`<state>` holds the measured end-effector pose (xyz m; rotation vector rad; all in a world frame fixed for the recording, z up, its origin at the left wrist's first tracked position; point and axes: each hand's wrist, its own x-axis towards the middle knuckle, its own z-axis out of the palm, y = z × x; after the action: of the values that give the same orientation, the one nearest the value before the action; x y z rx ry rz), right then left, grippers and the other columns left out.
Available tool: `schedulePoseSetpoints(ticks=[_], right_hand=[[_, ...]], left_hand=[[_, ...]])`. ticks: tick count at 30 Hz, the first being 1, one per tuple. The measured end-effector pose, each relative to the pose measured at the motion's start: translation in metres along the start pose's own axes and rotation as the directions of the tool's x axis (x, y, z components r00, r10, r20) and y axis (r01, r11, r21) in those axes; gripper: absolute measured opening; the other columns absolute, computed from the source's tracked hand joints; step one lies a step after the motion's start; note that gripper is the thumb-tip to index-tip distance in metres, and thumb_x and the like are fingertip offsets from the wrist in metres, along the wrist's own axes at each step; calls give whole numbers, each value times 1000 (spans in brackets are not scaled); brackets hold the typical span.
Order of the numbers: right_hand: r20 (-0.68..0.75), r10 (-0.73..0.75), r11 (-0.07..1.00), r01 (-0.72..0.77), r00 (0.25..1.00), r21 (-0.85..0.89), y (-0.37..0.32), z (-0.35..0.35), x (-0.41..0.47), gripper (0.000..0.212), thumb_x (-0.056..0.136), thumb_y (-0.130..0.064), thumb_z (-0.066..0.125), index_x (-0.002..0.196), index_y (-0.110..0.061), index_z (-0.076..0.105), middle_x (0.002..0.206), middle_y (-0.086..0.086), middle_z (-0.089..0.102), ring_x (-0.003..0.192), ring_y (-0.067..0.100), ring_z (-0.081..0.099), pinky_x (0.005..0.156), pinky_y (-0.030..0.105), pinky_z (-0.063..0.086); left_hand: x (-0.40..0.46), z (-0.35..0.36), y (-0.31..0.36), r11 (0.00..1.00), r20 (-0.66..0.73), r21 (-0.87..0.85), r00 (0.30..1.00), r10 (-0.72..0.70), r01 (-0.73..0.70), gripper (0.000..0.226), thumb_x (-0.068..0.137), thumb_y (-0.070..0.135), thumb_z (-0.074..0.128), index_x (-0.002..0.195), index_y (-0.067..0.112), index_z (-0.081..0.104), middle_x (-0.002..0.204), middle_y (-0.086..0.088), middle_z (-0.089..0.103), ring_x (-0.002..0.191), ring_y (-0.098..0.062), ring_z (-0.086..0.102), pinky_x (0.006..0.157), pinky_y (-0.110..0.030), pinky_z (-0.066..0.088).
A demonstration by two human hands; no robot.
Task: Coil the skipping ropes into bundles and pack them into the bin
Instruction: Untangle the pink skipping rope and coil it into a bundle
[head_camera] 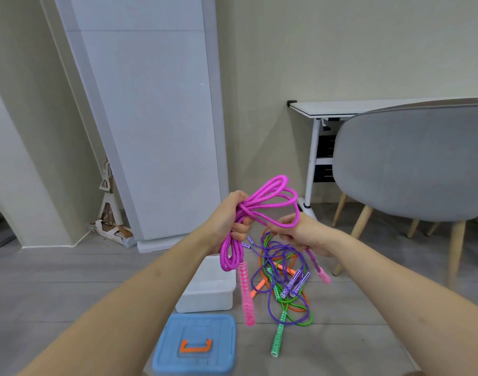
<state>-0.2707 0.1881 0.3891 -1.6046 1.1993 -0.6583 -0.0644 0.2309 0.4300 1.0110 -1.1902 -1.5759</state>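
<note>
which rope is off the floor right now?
The pink rope: both hands hold it up, left hand gripping its loops, right hand its free end. The purple, green and orange ropes lie tangled on the floor.

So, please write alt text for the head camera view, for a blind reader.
Two hands coil a magenta skipping rope: left hand grips the loops, right hand pinches a strand. On the floor below lie tangled ropes, a white bin and its blue lid.

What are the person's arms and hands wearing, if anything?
Nothing shows on them. The left hand and right hand are bare, without gloves, rings or a watch, and both forearms are uncovered right to the frame's edge, so no sleeve is in view.
</note>
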Motion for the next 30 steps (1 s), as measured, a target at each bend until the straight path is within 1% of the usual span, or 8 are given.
schedulePoseSetpoints(ticks=[4, 10, 13, 16, 20, 24, 28, 30], right_hand=[[-78, -17, 999, 20, 997, 26, 1, -3, 4, 28, 98, -30, 67, 98, -3, 74, 63, -1, 50, 46, 11, 26, 44, 24, 20], [83, -139, 988, 132, 987, 79, 4, -2, -3, 34, 98, -30, 65, 88, 2, 63, 59, 13, 45, 49, 15, 35, 44, 23, 30], [7, -76, 991, 75, 997, 106, 5, -7, 5, 26, 98, -4, 60, 75, -2, 71, 49, 0, 49, 43, 10, 45, 49, 32, 31], [23, -8, 999, 9, 1000, -42, -2, -6, 6, 20, 92, -32, 75, 81, -15, 72, 54, -5, 31, 48, 11, 20, 49, 31, 13], [-16, -23, 998, 22, 1000, -54, -17, 9, 2, 25, 95, -29, 71, 91, -5, 75, 60, -2, 30, 49, 11, 20, 49, 28, 14], [-35, -51, 999, 51, 998, -9, -26, 26, 1, 38, 100, -24, 64, 100, 13, 67, 56, -4, 30, 44, 10, 21, 44, 24, 15], [-9, -108, 975, 108, 994, 193, -37, 30, -8, 42, 103, -20, 57, 61, -16, 58, 55, -5, 33, 48, 12, 18, 47, 27, 12], [11, -123, 958, 116, 992, 262, -40, 28, -12, 43, 103, -18, 55, 60, -19, 54, 55, -5, 39, 49, 13, 19, 51, 31, 10]], left_hand=[[-2, -5, -1, 1000, 22, 21, 1000, 11, -11, 30, 97, 24, 31, 70, 17, 42, 59, -3, 35, 41, -8, 16, 40, -19, 10], [-9, 2, 6, 985, 129, 169, 991, -40, 18, 29, 95, 25, 31, 69, 18, 40, 56, -3, 31, 45, -12, 11, 41, -17, 12], [-16, 4, 1, 820, 187, 571, 965, -186, 47, 11, 94, 25, 32, 86, 19, 38, 59, -3, 34, 51, -13, 12, 44, -20, 12], [-12, 1, -16, 618, 139, 783, 945, -296, 78, 9, 94, 19, 35, 94, 26, 28, 63, -5, 41, 48, -13, 19, 46, -25, 15], [2, -20, -48, 628, 75, 749, 915, -396, 211, 15, 100, 24, 42, 102, 25, 27, 71, -5, 43, 49, -13, 25, 45, -27, 22], [10, -38, -72, 839, 47, 500, 961, -274, 215, 19, 108, 31, 41, 104, 21, 25, 76, -7, 44, 50, -10, 27, 43, -21, 30], [24, -37, -77, 985, -29, 154, 996, -78, 82, 19, 108, 32, 38, 108, 16, 27, 78, -9, 46, 51, -10, 33, 46, -21, 38], [30, -32, -75, 999, -69, 32, 998, 9, -6, 24, 108, 32, 40, 111, 8, 37, 75, -8, 49, 50, -9, 36, 46, -22, 41]])
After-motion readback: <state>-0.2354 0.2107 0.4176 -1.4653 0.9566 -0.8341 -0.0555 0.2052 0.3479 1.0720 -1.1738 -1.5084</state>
